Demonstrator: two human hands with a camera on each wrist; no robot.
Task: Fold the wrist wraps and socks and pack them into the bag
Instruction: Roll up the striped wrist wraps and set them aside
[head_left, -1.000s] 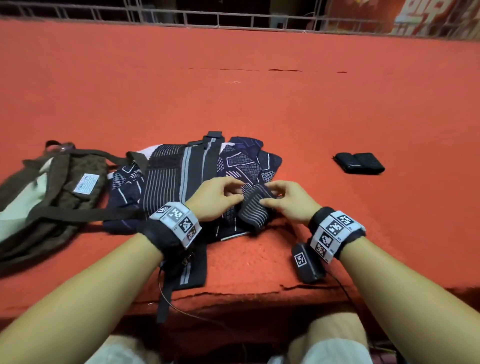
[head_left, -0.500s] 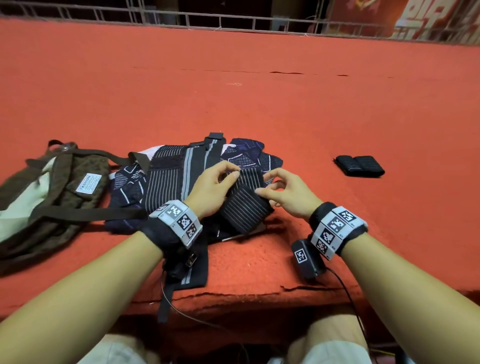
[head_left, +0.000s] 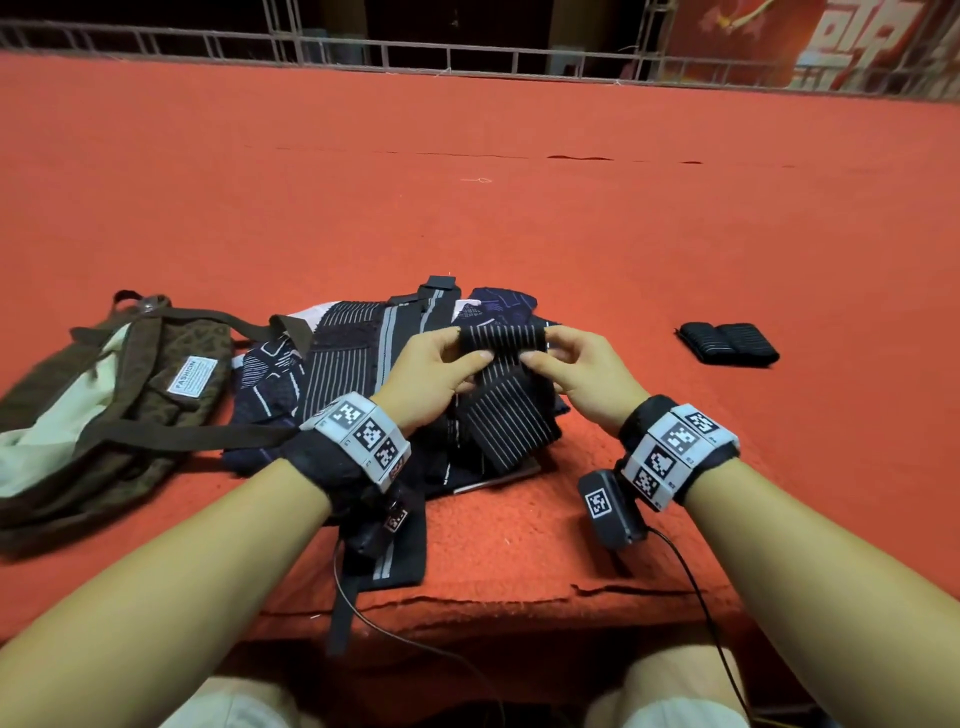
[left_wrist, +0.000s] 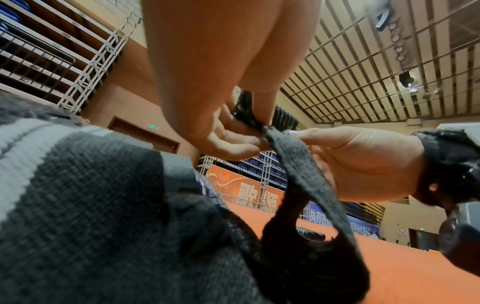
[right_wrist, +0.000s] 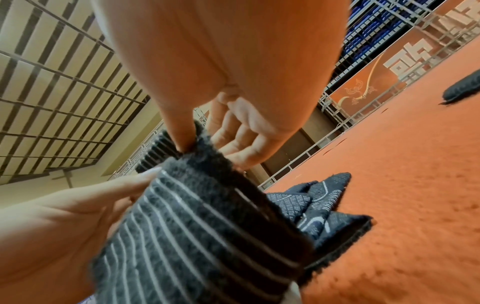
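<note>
Holding a black wrist wrap w/ thin white stripes (head_left: 501, 339) up between both hands, the person sits at the near edge of a red-orange carpeted platform (head_left: 571, 218). Left hand (head_left: 434, 371): thumb and fingers curled, pinching the wrap's left end. Right hand (head_left: 582, 366): thumb and forefinger pinching the right end; other fingers loosely bent behind. Upper part of the wrap is stretched horizontally btwn the hands; remainder hangs down toward the person and its lower end rests on the pile of dark patterned socks and wraps (head_left: 363, 358) lying on the carpet directly under the hands. Left wrist view: left-hand fingers (left_wrist: 233, 142) close on the wrap's edge (left_wrist: 298, 162), right palm facing the camera just beside it. Right wrist view: striped band (right_wrist: 207, 236) fills the lower frame, thumb tip pressed onto its fuzzy top edge, pointed ends of navy socks (right_wrist: 322, 197) showing behind.

Brown bag w/ pale lining and a white label (head_left: 119, 395) lies on the carpet at left, touching the pile; its strap runs across the pile's near-left corner. A folded black wrist wrap (head_left: 730, 344) lies on the carpet well apart to the right. Both wrists carry marker-tagged bands; a small black tagged unit (head_left: 610, 506) hangs under the right wrist, cable trailing off the platform edge. Metal railing (head_left: 415, 54) lines the far side.
</note>
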